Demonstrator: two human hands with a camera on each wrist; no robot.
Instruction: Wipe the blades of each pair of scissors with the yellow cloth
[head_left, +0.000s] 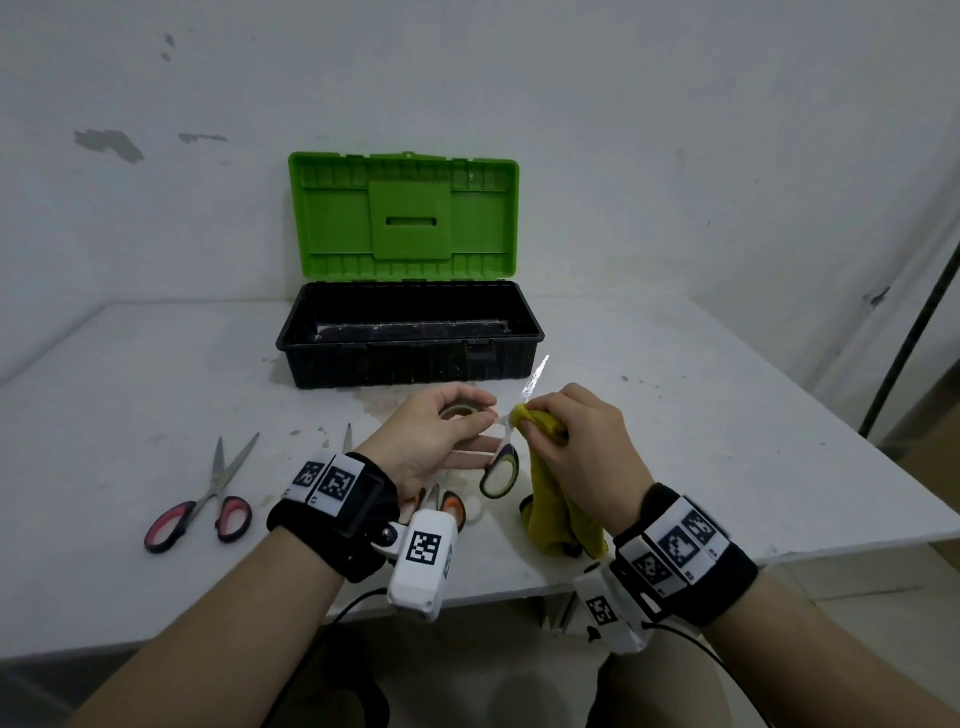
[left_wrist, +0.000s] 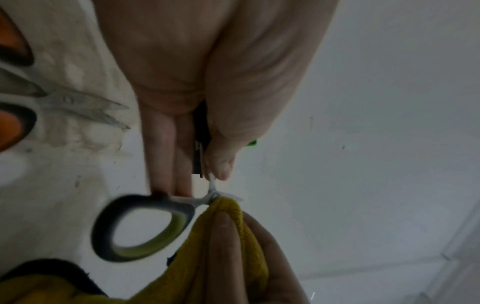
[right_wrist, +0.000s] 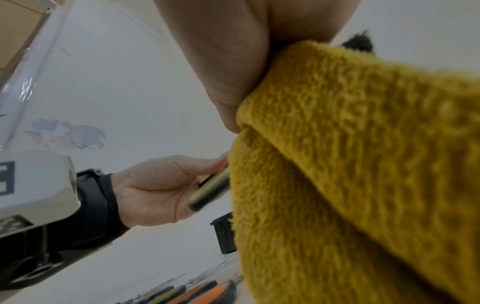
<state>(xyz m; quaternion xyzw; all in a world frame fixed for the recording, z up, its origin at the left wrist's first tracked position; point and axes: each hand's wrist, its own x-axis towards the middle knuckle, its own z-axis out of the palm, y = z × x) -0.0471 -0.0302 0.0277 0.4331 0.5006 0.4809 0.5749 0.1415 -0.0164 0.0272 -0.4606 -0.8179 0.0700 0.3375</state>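
Right hand (head_left: 579, 434) fingers clamp yellow cloth (head_left: 558, 512) round the blade. Left hand (head_left: 439, 434) pinches green-handled scissors (head_left: 503, 470), grip looks blurred.

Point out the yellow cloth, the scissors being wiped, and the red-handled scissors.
yellow cloth (head_left: 550, 499): head view, hanging fold below the right hand.
green-handled scissors (head_left: 501, 473): head view, lower handle loop.
red-handled scissors (head_left: 232, 518): head view, right handle loop, on the table.
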